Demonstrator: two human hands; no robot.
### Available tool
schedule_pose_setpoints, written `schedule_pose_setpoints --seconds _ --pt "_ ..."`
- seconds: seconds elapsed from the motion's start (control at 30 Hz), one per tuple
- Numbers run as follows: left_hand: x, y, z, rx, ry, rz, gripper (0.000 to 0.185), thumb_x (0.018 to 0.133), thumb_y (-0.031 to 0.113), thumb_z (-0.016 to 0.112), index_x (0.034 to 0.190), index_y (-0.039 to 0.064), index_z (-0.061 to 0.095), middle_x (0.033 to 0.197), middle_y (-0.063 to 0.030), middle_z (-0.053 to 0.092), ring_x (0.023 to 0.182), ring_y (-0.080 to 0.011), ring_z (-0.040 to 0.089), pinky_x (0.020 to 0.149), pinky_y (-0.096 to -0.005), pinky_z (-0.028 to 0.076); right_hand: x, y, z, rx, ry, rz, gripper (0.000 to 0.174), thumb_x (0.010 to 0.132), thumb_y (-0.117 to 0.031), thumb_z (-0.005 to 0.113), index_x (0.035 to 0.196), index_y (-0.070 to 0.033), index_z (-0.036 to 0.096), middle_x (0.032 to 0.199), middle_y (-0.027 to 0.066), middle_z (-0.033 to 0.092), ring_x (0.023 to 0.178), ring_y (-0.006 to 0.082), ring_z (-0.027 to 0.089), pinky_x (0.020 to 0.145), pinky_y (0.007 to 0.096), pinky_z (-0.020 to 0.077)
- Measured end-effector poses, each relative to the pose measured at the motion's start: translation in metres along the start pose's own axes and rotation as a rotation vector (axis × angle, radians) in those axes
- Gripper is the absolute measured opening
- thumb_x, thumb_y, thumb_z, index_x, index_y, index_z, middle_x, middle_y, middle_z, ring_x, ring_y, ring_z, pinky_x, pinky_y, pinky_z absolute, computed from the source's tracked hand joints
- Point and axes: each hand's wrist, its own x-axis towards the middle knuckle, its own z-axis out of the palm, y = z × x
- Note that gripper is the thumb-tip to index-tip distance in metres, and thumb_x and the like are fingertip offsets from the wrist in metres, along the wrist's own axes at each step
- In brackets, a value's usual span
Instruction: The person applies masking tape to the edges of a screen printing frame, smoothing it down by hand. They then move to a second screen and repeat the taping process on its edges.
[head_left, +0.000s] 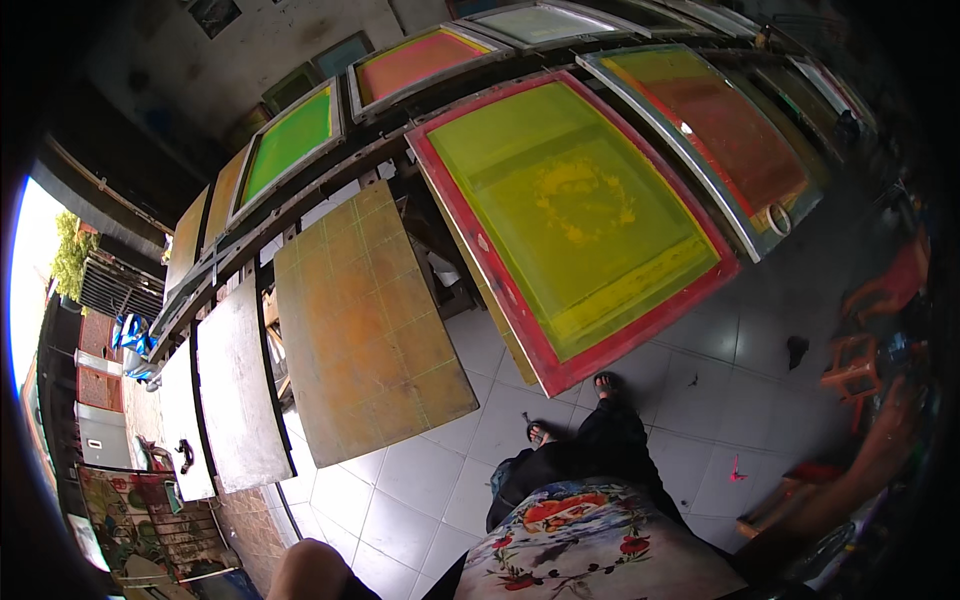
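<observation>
My left hand is out of view; only a bent left elbow shows at the bottom edge. My right arm stretches out to the right, and my right hand (900, 409) is dim and blurred near the rim. Its fingers and anything in them cannot be made out. Close to it are a small orange-brown stool (851, 367) and a bluish, clear-looking thing (896, 349). Before me, a red-framed screen-printing screen (574, 214) with yellow-green mesh lies over a printing board. To its left is a bare, orange-stained board (367, 322) with green grid lines.
A screen with reddish mesh (720, 135) carries a tape roll (778, 220) at its corner. Pale boards (244, 386) project on the left. Behind the rail (300, 210) lies a green-mesh screen (289, 150). A low wooden stool (780, 502) stands right on the tiled floor (420, 487).
</observation>
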Motion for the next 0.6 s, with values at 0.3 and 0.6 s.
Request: schedule_pose_setpoints --seconds 0.3,0.6 --pt "-0.061 -0.067 -0.001 0.128 0.146 -0.297 0.021 0.088 0.022 0.091 0.1 0.01 0.079 0.096 -0.0076 0.079 0.091 -0.0221 0.077 0.084 -0.0383 0.06 0.007 -0.01 0.016 0.676 -0.21 -0.066 0.046 0.11 -0.008 0.053 0.155 0.003 0.052 0.16 0.0158 0.057 0.15 0.026 0.053 0.133 0.0476 0.0349" --pt "-0.178 -0.207 0.161 0.115 0.264 -0.841 0.021 0.095 0.009 0.086 0.115 0.006 0.08 0.11 -0.0111 0.079 0.106 -0.0276 0.075 0.095 -0.0421 0.06 -0.007 0.079 -0.016 0.569 -0.172 0.079 0.028 0.111 -0.002 0.045 0.135 0.007 0.058 0.126 0.0129 0.058 0.136 0.0253 0.057 0.137 0.0495 0.0349"
